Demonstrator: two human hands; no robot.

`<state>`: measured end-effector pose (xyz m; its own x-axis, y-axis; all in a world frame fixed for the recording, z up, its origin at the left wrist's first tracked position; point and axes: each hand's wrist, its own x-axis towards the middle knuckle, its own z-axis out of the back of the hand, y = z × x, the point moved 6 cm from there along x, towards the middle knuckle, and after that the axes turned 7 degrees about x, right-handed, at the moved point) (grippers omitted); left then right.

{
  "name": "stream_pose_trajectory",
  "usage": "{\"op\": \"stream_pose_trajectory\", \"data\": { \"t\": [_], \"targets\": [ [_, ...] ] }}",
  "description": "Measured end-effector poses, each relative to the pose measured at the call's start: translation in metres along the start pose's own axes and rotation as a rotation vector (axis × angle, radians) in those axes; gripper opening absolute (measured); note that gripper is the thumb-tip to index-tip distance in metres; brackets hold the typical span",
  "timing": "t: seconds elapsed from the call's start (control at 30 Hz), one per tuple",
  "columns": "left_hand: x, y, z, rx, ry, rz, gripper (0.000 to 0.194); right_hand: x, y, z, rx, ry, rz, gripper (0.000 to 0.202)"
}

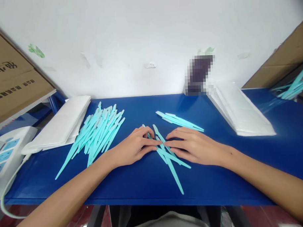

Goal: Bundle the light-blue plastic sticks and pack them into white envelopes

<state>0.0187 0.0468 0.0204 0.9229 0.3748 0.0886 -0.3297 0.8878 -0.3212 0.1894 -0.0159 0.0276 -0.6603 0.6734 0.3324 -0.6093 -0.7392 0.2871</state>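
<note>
Several turquoise eyebrow razors with pale capped heads lie crossed in a small loose group in the middle, one of them a long eyebrow razor (175,176) pointing toward me. My left hand (139,143) comes in from the left, its thumb and fingers closed on the head end of one razor. Opposite it, my right hand (192,145) rests low over the same group. Its fingers are apart and their tips touch the razors, without a visible grip. Just beyond my right hand lies a small row of eyebrow razors (180,120). My fingers partly cover the middle group.
A big pile of eyebrow razors (99,128) spreads on the blue table (144,190) at left. White plastic bags (59,120) lie beside it, near a power strip (11,154). More white bags (241,110) lie at right. Cardboard boxes (13,75) flank the white wall.
</note>
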Motion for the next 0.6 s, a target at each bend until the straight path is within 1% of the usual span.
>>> {"op": "stream_pose_trajectory", "data": {
  "t": [0.1,0.2,0.27,0.33,0.43,0.5,0.6],
  "targets": [
    [0.004,-0.002,-0.005,-0.081,0.015,-0.022,0.034,-0.001,-0.004,0.003,-0.004,0.0,-0.022,0.033],
    [0.005,-0.007,-0.007,-0.099,0.056,-0.061,0.032,-0.001,-0.005,0.004,-0.003,0.021,-0.016,0.034],
    [0.005,-0.011,-0.007,-0.068,0.078,-0.071,0.04,-0.002,-0.008,0.005,-0.007,0.023,-0.022,0.033],
    [0.003,-0.013,-0.005,-0.006,0.074,-0.058,0.048,-0.002,-0.014,0.008,-0.027,0.007,-0.059,0.033],
    [0.001,-0.014,-0.002,0.092,0.043,-0.031,0.05,-0.004,-0.022,0.015,-0.062,-0.022,-0.104,0.031],
    [0.0,-0.013,-0.001,0.121,0.044,-0.019,0.049,-0.004,-0.019,0.019,-0.053,-0.054,-0.09,0.03],
    [-0.002,-0.012,0.001,0.109,0.059,-0.02,0.053,-0.003,-0.005,0.022,-0.019,-0.083,-0.04,0.029]
  ]
}}
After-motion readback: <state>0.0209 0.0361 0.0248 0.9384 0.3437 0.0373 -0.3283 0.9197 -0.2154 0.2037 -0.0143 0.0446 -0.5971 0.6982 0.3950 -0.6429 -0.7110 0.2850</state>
